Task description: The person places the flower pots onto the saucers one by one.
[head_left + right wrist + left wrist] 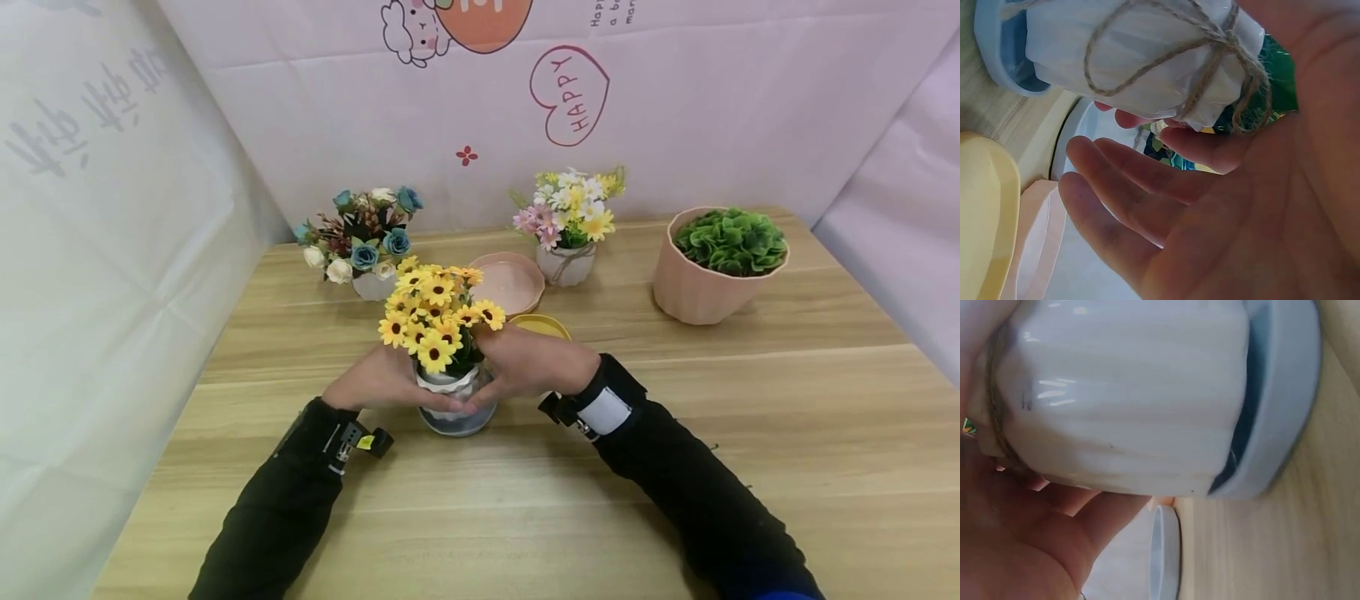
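Both hands meet round a small white ribbed pot [448,385] of yellow daisies [435,315] near the middle of the wooden surface [750,417]. The pot's base sits tilted in a pale blue saucer [457,422], one edge raised off the saucer's floor (the left wrist view shows the gap plainly).

The left hand [375,379] grips the pot from its own side; its fingers [1094,515] are curled under and round the ribbed wall, pressed to the glaze. The right hand [528,360] cups the opposite side. In the right wrist view one of its fingers [1210,150] lies against the pot just below the twine bow [1210,44] tied round the neck, while the other fingers [1129,187] are spread, only lightly bent, and stand a little off the pot.

Just behind the right hand lies a yellow saucer [542,323], and beyond it a pink saucer [506,282]. Farther back stand a blue and white rose posy [360,242], a pastel mixed posy [572,212] in a white pot, and a pink pot of green leaves [716,262].
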